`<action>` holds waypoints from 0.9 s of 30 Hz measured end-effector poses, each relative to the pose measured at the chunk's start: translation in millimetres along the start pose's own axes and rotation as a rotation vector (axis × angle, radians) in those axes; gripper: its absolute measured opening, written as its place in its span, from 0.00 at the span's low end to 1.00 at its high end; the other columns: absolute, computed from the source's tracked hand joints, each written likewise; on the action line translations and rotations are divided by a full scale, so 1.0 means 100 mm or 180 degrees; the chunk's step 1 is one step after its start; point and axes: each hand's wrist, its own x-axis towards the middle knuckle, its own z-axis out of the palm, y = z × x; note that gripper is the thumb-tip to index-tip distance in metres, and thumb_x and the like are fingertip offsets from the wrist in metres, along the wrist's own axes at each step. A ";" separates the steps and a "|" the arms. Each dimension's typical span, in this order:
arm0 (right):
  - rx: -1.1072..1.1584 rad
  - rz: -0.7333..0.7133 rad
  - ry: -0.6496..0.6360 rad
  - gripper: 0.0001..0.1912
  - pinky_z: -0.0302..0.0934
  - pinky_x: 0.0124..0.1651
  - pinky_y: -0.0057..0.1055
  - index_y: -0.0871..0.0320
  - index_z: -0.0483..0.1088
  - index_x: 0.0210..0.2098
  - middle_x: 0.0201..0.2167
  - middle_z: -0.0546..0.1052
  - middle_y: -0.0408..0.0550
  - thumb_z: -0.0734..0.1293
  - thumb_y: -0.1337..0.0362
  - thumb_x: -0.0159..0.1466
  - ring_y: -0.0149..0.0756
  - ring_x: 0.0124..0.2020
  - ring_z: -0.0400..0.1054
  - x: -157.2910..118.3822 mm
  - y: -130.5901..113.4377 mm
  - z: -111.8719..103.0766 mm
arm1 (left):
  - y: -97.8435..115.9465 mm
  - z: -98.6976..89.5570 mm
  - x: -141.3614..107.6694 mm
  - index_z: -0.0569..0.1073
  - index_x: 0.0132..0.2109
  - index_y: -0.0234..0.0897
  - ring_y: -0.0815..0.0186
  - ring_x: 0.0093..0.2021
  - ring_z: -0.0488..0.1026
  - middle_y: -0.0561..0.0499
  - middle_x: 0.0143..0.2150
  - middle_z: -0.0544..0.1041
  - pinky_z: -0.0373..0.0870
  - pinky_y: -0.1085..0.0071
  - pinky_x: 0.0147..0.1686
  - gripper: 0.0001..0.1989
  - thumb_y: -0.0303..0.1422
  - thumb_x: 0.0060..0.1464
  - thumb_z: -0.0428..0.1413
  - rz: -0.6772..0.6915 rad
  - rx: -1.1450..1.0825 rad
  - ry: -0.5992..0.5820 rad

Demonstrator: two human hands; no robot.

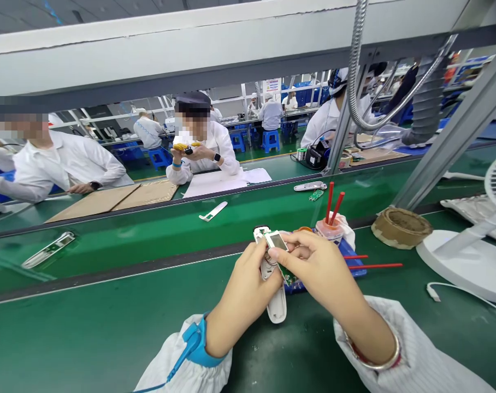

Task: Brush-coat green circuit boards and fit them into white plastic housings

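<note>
My left hand (248, 284) is closed around a long white plastic housing (277, 307), whose rounded lower end sticks out below the fingers. In my right hand (317, 262) is a green circuit board (288, 275) with a small grey display (278, 241) in a white frame, pinched between thumb and fingers. The board is tilted over the open housing, and thin wires show between the two. Fingertips of both hands meet near the display. A blue strap with a cord circles my left wrist.
Behind my right hand are a blue tray (358, 271), red sticks (337, 208) in a small container and a tape roll (401, 226). A white fan (461, 256) stands right. Housing parts (213, 211) lie on the green belt (158, 229). People sit across it.
</note>
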 end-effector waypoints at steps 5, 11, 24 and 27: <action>0.0029 0.0231 -0.0085 0.13 0.60 0.24 0.27 0.59 0.74 0.31 0.22 0.75 0.45 0.70 0.56 0.53 0.33 0.23 0.68 0.01 -0.03 0.00 | -0.03 0.02 -0.01 0.64 0.55 0.39 0.63 0.41 0.67 0.47 0.42 0.69 0.65 0.67 0.40 0.23 0.23 0.51 0.50 -0.0017 0.0073 0.0053; 0.0319 0.0409 -0.0195 0.19 0.59 0.23 0.28 0.61 0.74 0.34 0.22 0.74 0.45 0.70 0.52 0.52 0.32 0.21 0.66 0.05 0.03 -0.04 | -0.05 0.05 0.00 0.67 0.50 0.37 0.65 0.35 0.66 0.48 0.36 0.69 0.65 0.69 0.35 0.14 0.27 0.58 0.44 0.0069 0.0287 0.0190; -0.1166 -0.1223 0.0912 0.07 0.61 0.24 0.26 0.58 0.71 0.26 0.22 0.70 0.42 0.72 0.62 0.54 0.31 0.23 0.65 -0.10 0.09 0.26 | -0.10 -0.01 0.03 0.73 0.31 0.35 0.67 0.31 0.67 0.52 0.29 0.72 0.62 0.73 0.31 0.13 0.21 0.52 0.45 0.0028 -0.0351 0.0458; -0.1206 -0.1328 0.0983 0.08 0.62 0.24 0.26 0.57 0.71 0.28 0.21 0.70 0.42 0.72 0.61 0.54 0.31 0.22 0.64 -0.11 0.10 0.27 | -0.09 0.00 0.03 0.74 0.31 0.35 0.67 0.31 0.68 0.52 0.30 0.74 0.63 0.72 0.32 0.13 0.21 0.51 0.45 0.0006 -0.0341 0.0449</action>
